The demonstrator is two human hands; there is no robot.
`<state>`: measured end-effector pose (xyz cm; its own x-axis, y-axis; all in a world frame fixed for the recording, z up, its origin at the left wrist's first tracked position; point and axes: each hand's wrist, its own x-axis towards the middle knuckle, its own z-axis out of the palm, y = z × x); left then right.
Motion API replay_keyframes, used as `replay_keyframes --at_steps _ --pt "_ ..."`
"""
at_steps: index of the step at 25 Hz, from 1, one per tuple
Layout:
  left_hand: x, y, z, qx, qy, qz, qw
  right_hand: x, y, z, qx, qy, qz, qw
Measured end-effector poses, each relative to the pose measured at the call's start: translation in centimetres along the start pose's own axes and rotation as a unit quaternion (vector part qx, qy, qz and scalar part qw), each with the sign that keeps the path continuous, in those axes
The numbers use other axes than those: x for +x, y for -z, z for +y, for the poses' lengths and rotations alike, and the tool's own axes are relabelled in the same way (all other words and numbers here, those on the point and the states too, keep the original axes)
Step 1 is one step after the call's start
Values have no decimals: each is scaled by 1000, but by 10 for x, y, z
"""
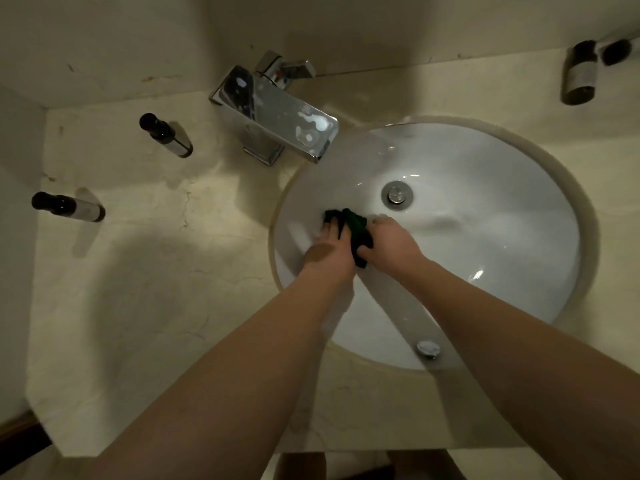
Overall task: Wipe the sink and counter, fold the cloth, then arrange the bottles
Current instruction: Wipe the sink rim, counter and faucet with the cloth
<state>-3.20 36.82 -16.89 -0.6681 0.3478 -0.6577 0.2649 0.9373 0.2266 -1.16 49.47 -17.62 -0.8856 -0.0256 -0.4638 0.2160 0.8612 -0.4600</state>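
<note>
Green cloth (353, 233) pressed into sink (485, 237) under both hands.

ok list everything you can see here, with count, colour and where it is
sink: 1, white, round, set into the counter on the right
counter: 1, cream, around the sink
tap: 1, chrome, behind the sink's left rim
drain: 1, metal, middle of the sink
overflow cap: 1, metal, near wall of the sink
cloth: 1, dark green, in the sink's left part
bottles: 3 plain, dark with pale labels; two on the counter's left, one at far right
dark thing: 1, beside the right bottle, too unclear to name
left hand: fingers pressing on the cloth
right hand: gripping the cloth
</note>
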Motion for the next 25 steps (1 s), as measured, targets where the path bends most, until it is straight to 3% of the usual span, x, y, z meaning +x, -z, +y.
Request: replay_keyframes --at_steps 5,8,12,18,22,25 --pt "-35 -40 32 12 -8 -6 1000 -58 -11 22 -31 -72 -6 997" --pt "-37 -53 40 54 1 7 999 -86 -20 29 -36 -69 59 995" --pt "-1 -44 39 53 -12 32 998 -56 -12 38 -49 -69 68 994" --pt "54 -13 42 69 -20 16 997 8 20 53 -46 -102 17 994" --pt "4 -36 49 17 -25 25 999 -26 13 57 -53 -63 -13 996" --pt "-24 -51 48 22 -43 -11 999 -59 1 55 -76 -57 -59 994"
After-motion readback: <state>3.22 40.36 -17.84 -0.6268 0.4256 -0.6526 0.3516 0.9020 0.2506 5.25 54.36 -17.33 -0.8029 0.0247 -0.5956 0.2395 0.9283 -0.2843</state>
